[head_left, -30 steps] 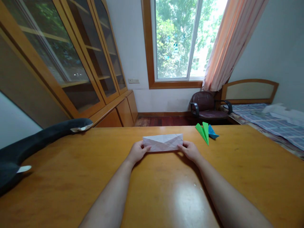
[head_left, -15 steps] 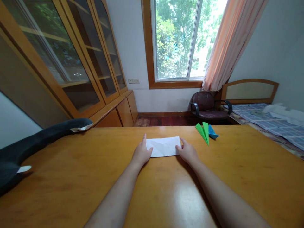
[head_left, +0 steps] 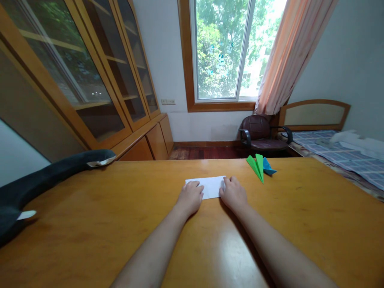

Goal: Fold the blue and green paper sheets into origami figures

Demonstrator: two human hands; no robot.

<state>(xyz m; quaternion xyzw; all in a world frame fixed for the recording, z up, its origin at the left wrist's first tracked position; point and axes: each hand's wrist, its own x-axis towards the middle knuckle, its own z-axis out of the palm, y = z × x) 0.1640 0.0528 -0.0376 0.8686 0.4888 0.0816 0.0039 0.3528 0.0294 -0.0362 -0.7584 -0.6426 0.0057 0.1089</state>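
Note:
A folded white sheet of paper [head_left: 212, 187] lies on the wooden table in front of me, its long side running left to right. Across its left part rests my left hand [head_left: 191, 197], palm down, with the fingers laid over the paper and pointing to the right. My right hand [head_left: 234, 193] has its fingers closed at the paper's right end, covering that edge. Beyond my right hand lie a green paper plane [head_left: 258, 168] and a blue folded paper piece [head_left: 268, 167], side by side and apart from both hands.
The wooden table [head_left: 99, 224] spreads wide around my arms. On its left lies a dark stuffed toy [head_left: 39, 180] with white patches. Past the far edge are a brown armchair [head_left: 259, 132], a bed [head_left: 339, 144] and a glass-fronted cabinet [head_left: 144, 132].
My left hand has slid from the paper's left edge onto its top, toward the right. My right hand has shifted slightly left and curled more over the right end.

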